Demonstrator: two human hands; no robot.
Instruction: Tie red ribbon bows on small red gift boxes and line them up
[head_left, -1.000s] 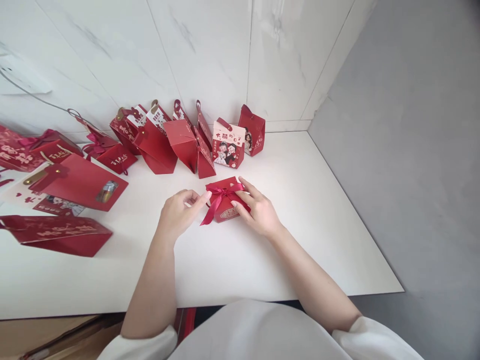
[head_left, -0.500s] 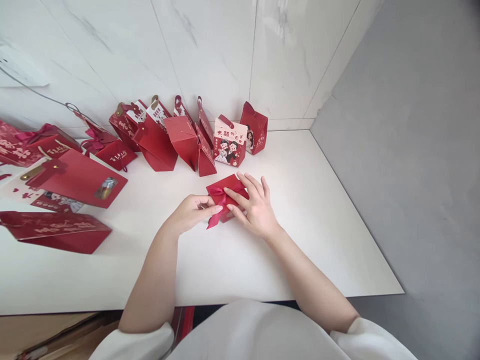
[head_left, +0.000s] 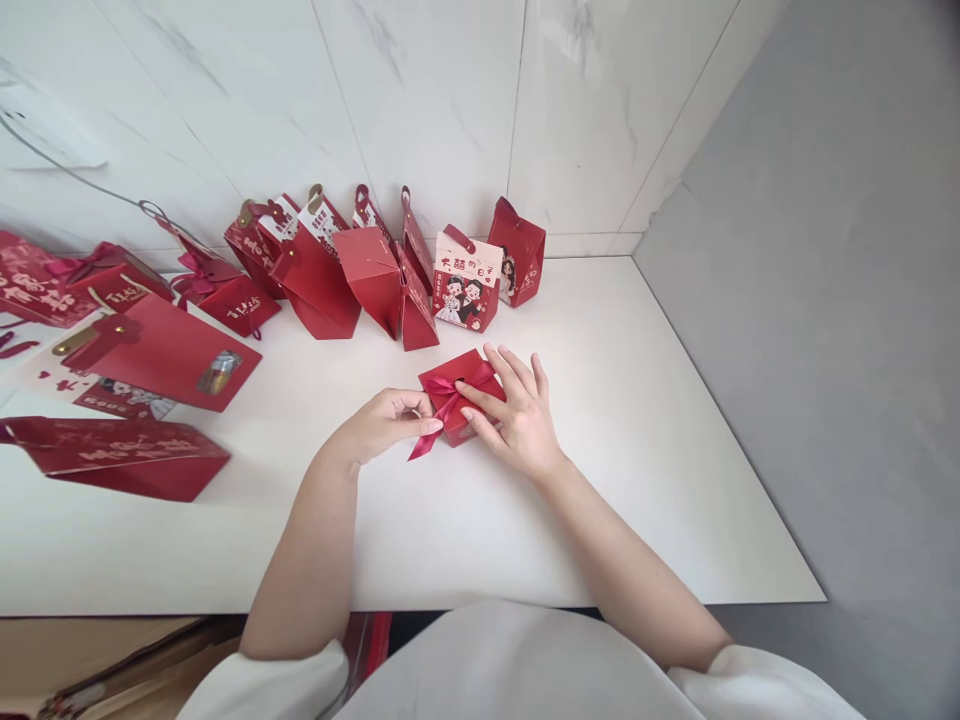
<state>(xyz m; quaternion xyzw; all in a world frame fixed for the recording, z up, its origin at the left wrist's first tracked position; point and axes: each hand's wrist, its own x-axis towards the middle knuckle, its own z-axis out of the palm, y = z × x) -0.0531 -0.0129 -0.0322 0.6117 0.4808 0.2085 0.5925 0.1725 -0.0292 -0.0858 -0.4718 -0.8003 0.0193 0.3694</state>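
A small red gift box [head_left: 459, 428] sits on the white table in front of me, with a dark pink ribbon [head_left: 448, 400] tied in a bow across its top. My left hand [head_left: 386, 422] pinches a tail of the ribbon between thumb and fingers at the box's left side. Over the box's right side lies my right hand [head_left: 521, 415], its fingers spread. One of its fingertips rests on the bow's knot and its thumb is against the near edge of the top. Part of the box is hidden beneath this hand.
Several red gift bags [head_left: 322, 290] stand along the marble wall. A pink-topped box [head_left: 466, 290] with a cartoon couple is just beyond my box. More red bags [head_left: 135, 460] lie at the left. The white table [head_left: 637, 480] ends at a grey surface on the right.
The left hand has drawn the ribbon tail slightly left, away from the box. The right hand keeps its place on the box. The whole view has shifted a little.
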